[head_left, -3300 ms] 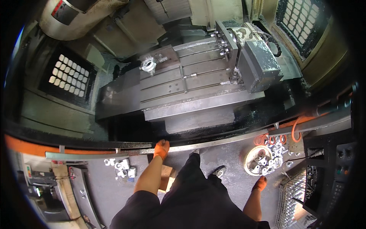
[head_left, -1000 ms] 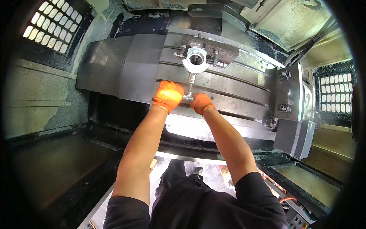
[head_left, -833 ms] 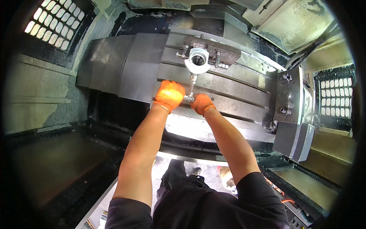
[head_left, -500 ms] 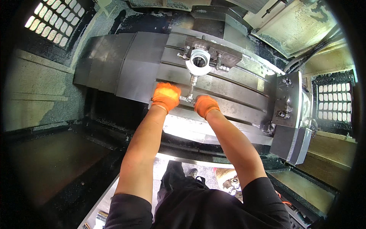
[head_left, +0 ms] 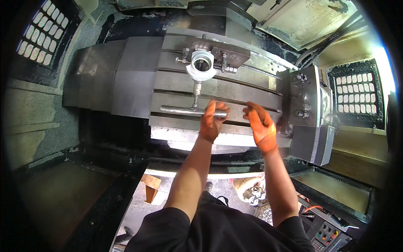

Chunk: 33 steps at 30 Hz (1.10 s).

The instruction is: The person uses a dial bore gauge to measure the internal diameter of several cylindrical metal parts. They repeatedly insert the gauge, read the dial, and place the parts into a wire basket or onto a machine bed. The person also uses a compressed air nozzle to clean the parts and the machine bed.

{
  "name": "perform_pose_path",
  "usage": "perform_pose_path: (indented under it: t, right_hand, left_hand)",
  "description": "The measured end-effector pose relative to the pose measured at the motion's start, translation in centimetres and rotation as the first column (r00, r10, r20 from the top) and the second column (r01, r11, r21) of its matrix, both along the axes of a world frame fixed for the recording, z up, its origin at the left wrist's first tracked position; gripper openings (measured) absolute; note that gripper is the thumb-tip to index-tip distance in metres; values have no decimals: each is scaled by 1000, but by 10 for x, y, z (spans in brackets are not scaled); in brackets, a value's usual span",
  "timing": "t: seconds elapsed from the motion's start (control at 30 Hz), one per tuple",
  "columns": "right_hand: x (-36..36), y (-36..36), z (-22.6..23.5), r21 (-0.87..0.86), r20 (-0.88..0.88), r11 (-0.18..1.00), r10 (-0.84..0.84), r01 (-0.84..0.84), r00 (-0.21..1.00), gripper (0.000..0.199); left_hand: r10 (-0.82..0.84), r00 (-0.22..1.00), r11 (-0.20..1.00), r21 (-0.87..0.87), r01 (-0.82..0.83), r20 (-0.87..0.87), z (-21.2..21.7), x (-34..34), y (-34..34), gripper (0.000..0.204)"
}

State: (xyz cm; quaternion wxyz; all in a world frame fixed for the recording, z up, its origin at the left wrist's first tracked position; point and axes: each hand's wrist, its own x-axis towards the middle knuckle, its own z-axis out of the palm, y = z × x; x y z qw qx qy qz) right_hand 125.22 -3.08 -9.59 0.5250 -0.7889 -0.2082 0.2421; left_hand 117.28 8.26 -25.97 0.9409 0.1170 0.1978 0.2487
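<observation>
Left hand (head_left: 211,119) clenched on T-handle (head_left: 192,111) bar near table (head_left: 134,84) front edge; right hand (head_left: 261,124) released, just beside, touching nothing.

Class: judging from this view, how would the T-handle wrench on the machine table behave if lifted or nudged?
The T-handle wrench looks like solid bare steel, so probably stiff and heavy for its size. Its round crossbar, gripped by the left hand, might roll if laid flat.

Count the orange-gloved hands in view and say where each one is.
2. The left hand grips the T-handle wrench; the right hand is open beside the wrench's end, touching nothing.
</observation>
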Motion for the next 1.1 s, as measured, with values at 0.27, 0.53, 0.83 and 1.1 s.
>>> perform_pose_path:
  t: [0.27, 0.53, 0.83, 1.1]
  right_hand:
    - [-20, -31, -86, -286, 165, 935, 263, -209, 951, 31]
    - [-6, 102, -130, 128, -303, 965, 258, -229, 918, 32]
    - [-11, 122, -89, 483, -836, 691, 182, 538, 517, 61]
    - [-12, 130, -116, 99, -105, 982, 174, -164, 979, 52]
  left_hand:
    - [-57, 995, 993, -112, 48, -77, -43, -51, -11, 34]
    - [-373, 815, 928, -197, 317, -444, -44, -60, -6, 102]
    - [7, 847, 930, 316, 190, -532, 0, -75, 79, 44]
    - [45, 919, 994, 106, -3, -391, 1, 2, 118, 69]
